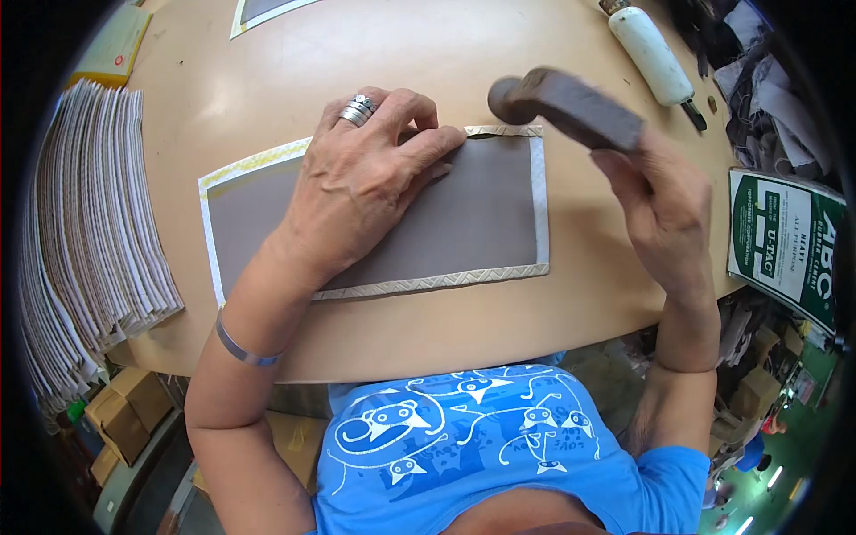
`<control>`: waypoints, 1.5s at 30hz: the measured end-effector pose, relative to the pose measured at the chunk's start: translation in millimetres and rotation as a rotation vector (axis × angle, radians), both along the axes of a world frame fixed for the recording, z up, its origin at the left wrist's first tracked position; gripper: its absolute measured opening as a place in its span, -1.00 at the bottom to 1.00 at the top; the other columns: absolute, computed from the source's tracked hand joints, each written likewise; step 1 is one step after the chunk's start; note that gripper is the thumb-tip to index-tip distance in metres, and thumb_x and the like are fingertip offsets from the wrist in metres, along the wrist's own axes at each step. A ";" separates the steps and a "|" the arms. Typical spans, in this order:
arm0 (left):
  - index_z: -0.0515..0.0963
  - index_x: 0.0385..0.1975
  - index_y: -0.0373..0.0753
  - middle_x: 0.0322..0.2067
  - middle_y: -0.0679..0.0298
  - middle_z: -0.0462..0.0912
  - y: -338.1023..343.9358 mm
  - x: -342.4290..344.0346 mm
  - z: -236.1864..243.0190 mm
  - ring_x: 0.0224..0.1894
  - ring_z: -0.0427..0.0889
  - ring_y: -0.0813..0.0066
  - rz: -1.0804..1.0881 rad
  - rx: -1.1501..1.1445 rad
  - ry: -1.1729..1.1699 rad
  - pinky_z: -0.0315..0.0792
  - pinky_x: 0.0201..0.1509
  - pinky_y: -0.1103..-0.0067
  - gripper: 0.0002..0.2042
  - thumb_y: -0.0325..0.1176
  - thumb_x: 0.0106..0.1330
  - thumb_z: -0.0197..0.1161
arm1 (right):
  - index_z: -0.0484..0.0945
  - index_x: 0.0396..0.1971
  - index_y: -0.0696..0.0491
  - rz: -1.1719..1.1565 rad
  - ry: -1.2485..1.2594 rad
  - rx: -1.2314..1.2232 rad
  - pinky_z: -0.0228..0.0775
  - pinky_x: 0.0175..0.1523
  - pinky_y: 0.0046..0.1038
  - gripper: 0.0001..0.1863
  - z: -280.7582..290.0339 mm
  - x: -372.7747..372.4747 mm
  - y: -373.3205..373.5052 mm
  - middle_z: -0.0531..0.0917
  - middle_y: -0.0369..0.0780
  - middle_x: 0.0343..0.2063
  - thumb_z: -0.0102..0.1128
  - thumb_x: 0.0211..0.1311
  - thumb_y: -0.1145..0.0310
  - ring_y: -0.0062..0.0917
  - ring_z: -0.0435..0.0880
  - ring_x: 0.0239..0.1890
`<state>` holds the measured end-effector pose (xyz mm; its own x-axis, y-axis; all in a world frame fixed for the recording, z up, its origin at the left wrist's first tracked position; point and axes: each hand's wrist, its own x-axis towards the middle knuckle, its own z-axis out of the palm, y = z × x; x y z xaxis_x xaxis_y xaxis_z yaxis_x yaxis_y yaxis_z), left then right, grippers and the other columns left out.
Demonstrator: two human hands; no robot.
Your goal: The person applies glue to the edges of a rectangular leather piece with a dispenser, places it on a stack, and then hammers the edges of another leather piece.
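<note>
A grey rectangular panel (486,209) with pale folded borders lies flat on the table in front of me. My left hand (357,187) rests over its far edge, fingers bent and closed, pinching the pale edge strip (504,131). Just right of the fingertips, a dark gap shows under that strip. Raised above the panel's right far corner is a dark metal hammer (580,105), gripped close to its head by my right hand (664,205). The hammer is slightly blurred and does not touch the panel. Its handle is mostly hidden by my hand.
Thick stacked sheets (102,223) stand on the left side of the table (428,334). Another bordered panel (267,11) lies at the far edge. A white bottle (651,55) is at the far right, near dark fabric scraps (776,111) and a green-and-white can (780,245).
</note>
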<state>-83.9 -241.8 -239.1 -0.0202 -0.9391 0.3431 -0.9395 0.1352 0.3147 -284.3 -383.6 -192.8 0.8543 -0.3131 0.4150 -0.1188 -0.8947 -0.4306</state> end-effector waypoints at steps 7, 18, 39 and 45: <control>0.53 -0.25 -0.16 -0.31 0.32 0.49 -0.7 -2.6 -2.7 -0.24 0.50 0.34 -0.004 -0.069 -0.047 0.35 -0.10 0.43 -0.75 -0.39 0.02 0.28 | 0.49 -0.12 0.21 0.003 0.103 0.011 0.39 -0.36 -0.58 -0.71 -7.2 9.4 -0.8 0.60 -0.12 -0.41 0.14 0.11 0.60 -0.47 0.56 -0.49; 0.53 -0.23 -0.21 -0.26 0.28 0.52 3.3 5.4 3.1 -0.21 0.51 0.34 0.090 0.080 0.198 0.36 -0.04 0.46 -0.73 -0.45 0.02 0.31 | 0.46 -0.04 0.18 0.012 0.222 -0.003 0.44 -0.28 -0.44 -0.61 -5.1 11.3 7.7 0.60 -0.06 -0.26 0.13 0.06 0.65 -0.34 0.60 -0.38; 0.52 -0.12 -0.05 -0.29 0.35 0.46 19.8 18.5 -5.7 -0.27 0.48 0.39 0.007 -0.035 -0.148 0.33 -0.09 0.46 -0.66 -0.39 0.03 0.27 | 0.47 -0.11 0.22 0.060 0.153 0.061 0.43 -0.28 -0.48 -0.67 -4.1 24.8 12.7 0.60 -0.04 -0.31 0.14 0.06 0.65 -0.37 0.62 -0.36; 0.52 -0.19 -0.16 -0.31 0.34 0.50 20.5 14.9 -8.1 -0.26 0.51 0.40 0.032 -0.076 -0.163 0.33 -0.06 0.44 -0.71 -0.37 0.03 0.29 | 0.48 -0.10 0.21 0.106 -0.037 0.082 0.44 -0.26 -0.46 -0.65 -2.1 28.3 13.6 0.60 -0.07 -0.32 0.14 0.04 0.65 -0.27 0.61 -0.37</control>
